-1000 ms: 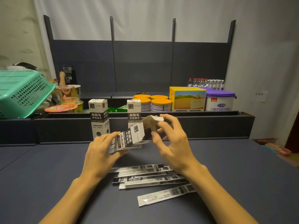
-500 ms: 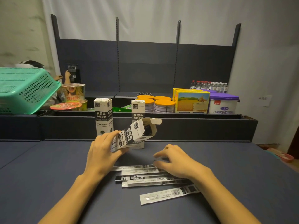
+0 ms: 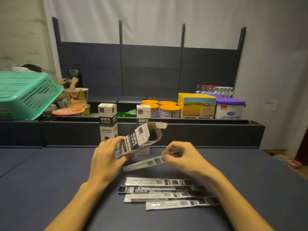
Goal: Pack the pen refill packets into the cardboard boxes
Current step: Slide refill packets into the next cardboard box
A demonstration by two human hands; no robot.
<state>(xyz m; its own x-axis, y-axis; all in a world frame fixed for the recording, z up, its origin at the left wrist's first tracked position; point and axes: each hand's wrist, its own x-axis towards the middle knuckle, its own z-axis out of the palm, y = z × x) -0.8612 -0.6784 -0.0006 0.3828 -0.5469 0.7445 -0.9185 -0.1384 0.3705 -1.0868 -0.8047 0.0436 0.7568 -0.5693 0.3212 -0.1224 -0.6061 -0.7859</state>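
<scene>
Head view: closest in, at about 6 o'clock, four flat refill packets lie side by side on the dark blue table, some overlapping. Just past them, the right hand has its fingers curled and pinches one end of a single packet, which is lifted off the table and slants down toward 8 o'clock. The left hand, at 9 o'clock from the right one, grips the bottom of an open box. The box is tilted, with its open mouth and flap up toward 2 o'clock. The lifted packet sits just under the box and is not inside it. Farther away, at 12 o'clock, two more boxes stand upright: the left box and the right box, partly hidden behind the held one. Beyond them are cans with orange lids, a yellow carton, a white tub with a purple lid, and at 10 o'clock a green basket.
</scene>
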